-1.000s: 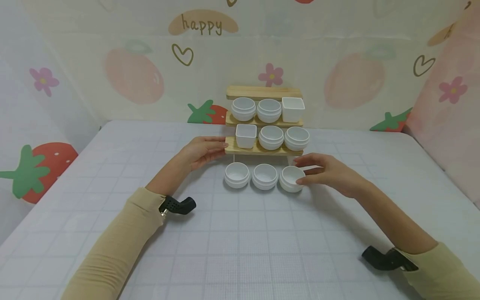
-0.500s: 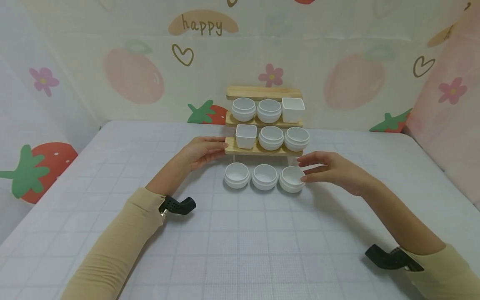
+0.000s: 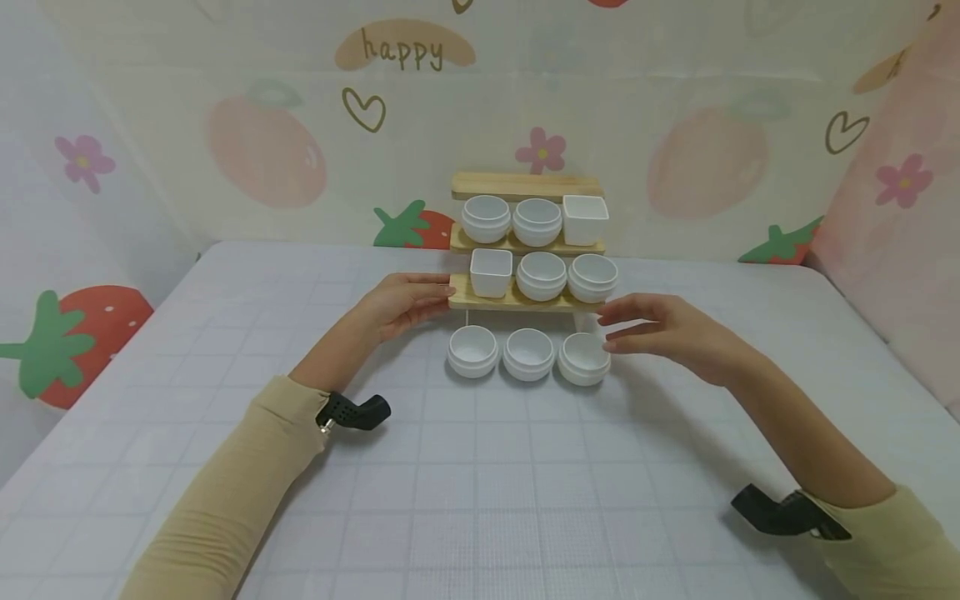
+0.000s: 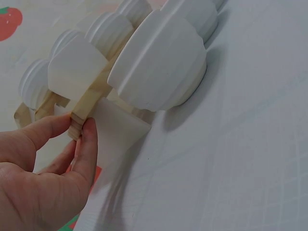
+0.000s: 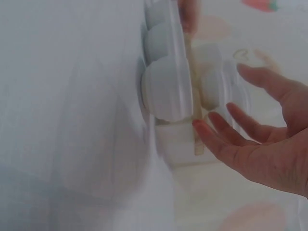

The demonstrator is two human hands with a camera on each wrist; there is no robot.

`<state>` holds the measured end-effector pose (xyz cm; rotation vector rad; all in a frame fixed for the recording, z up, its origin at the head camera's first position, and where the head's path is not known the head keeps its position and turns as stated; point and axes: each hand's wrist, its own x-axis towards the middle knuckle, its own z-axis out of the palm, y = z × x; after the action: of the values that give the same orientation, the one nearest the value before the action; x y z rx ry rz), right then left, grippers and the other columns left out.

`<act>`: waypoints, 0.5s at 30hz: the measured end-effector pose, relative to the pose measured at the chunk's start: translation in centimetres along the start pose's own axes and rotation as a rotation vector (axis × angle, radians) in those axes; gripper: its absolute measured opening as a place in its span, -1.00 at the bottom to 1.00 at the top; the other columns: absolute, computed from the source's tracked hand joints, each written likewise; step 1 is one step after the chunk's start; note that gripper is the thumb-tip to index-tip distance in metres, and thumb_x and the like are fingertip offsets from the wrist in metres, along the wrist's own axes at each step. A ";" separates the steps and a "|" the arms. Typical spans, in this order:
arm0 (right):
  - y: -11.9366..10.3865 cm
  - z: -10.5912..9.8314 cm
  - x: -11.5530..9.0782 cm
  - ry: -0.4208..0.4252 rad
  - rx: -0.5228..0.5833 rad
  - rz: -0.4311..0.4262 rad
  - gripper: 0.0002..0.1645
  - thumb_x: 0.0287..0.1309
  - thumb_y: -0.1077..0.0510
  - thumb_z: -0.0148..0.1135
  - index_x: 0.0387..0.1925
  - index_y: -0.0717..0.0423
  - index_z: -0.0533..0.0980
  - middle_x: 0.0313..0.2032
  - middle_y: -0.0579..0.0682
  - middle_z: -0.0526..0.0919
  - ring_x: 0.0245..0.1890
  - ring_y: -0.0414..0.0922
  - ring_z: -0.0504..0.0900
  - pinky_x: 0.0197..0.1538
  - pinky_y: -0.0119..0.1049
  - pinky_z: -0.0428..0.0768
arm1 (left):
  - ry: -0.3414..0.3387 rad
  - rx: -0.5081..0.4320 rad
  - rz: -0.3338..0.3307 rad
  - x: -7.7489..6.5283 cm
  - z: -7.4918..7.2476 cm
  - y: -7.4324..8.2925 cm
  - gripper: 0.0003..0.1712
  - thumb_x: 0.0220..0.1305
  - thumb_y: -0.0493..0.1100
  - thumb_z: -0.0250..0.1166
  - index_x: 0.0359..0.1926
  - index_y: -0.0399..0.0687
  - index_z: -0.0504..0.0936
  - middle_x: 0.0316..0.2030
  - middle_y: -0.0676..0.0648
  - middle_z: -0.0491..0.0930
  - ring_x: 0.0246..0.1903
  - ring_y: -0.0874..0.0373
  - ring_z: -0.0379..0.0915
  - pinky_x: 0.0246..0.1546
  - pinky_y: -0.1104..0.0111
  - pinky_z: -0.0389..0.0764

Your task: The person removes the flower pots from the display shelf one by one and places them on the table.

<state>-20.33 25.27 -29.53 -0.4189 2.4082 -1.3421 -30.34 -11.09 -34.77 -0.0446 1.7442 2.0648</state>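
A tiered stand with wooden shelves [image 3: 525, 303] holds small white bowls in rows. My left hand [image 3: 401, 307] pinches the left end of the lowest wooden shelf [image 4: 89, 98], thumb on one face and fingers on the other. On the table before the stand, round white bowls [image 3: 528, 354] form a row. My right hand [image 3: 678, 340] is beside the right bowl [image 3: 584, 360] of that row, near the shelf's right end, with fingers spread and nothing held. In the right wrist view, the right hand's fingertips [image 5: 198, 126] appear close to that bowl and the shelf; contact is unclear.
Square white bowls [image 3: 491, 273] share the lower two shelves with round ones. The top shelf [image 3: 525, 184] is at the back, near the patterned wall [image 3: 465, 108]. A grid-patterned white cover [image 3: 510, 483] lies on the table.
My right hand has left the right front bowl, drawing back rightward and slightly up as its fingers loosened. My left hand keeps its hold on the shelf; the bowls stay put.
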 end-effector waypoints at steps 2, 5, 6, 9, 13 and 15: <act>-0.2 -0.1 0.1 0.005 -0.005 -0.004 -0.37 0.41 0.17 0.35 0.40 0.32 0.42 0.35 0.27 0.51 0.35 0.14 0.56 0.26 -0.41 0.60 | -0.003 0.000 0.005 0.0 0.0 -0.1 -0.39 0.56 -0.41 0.14 0.54 -0.45 0.26 0.47 -0.37 0.31 -0.19 0.26 0.64 -0.07 0.52 0.76; -0.5 -0.1 0.1 0.009 -0.005 -0.021 -0.37 0.41 0.16 0.35 0.40 0.29 0.43 0.34 0.26 0.52 0.34 0.12 0.57 0.27 -0.41 0.59 | -0.003 0.000 0.011 0.0 0.0 -0.1 -0.39 0.56 -0.42 0.14 0.53 -0.45 0.26 0.47 -0.36 0.31 -0.18 0.26 0.64 -0.09 0.52 0.76; -0.7 -0.2 0.2 0.010 -0.006 -0.026 -0.38 0.41 0.15 0.35 0.40 0.29 0.44 0.34 0.26 0.52 0.33 0.12 0.57 0.28 -0.39 0.59 | -0.002 0.001 0.012 0.0 0.0 -0.1 -0.39 0.56 -0.42 0.14 0.53 -0.45 0.27 0.46 -0.36 0.32 -0.18 0.26 0.64 -0.10 0.53 0.76; -1.1 -0.2 0.3 0.011 -0.017 -0.034 -0.38 0.42 0.14 0.34 0.40 0.26 0.44 0.34 0.25 0.52 0.34 0.10 0.57 0.33 -0.30 0.58 | -0.001 0.000 0.011 0.0 0.1 -0.1 -0.40 0.56 -0.41 0.15 0.53 -0.45 0.28 0.46 -0.35 0.32 -0.18 0.26 0.63 -0.11 0.53 0.76; -1.7 -0.3 0.4 0.018 -0.035 -0.037 -0.37 0.44 0.12 0.33 0.43 0.23 0.43 0.35 0.22 0.53 0.30 0.03 0.59 0.35 -0.22 0.59 | 0.004 -0.003 0.001 -0.1 0.1 0.0 -0.39 0.56 -0.41 0.15 0.54 -0.44 0.27 0.46 -0.35 0.33 -0.20 0.26 0.64 -0.09 0.52 0.77; -2.1 -0.3 0.5 0.025 -0.028 -0.037 -0.38 0.44 0.12 0.32 0.43 0.22 0.43 0.34 0.20 0.54 0.26 -0.04 0.60 0.33 -0.25 0.59 | 0.010 -0.004 -0.005 -0.1 0.1 0.0 -0.39 0.56 -0.40 0.16 0.53 -0.43 0.28 0.45 -0.34 0.34 -0.21 0.27 0.65 -0.10 0.52 0.77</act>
<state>-20.75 24.23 -27.68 -0.4593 2.4536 -1.3377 -30.24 -11.04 -34.72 -0.0603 1.7442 2.0681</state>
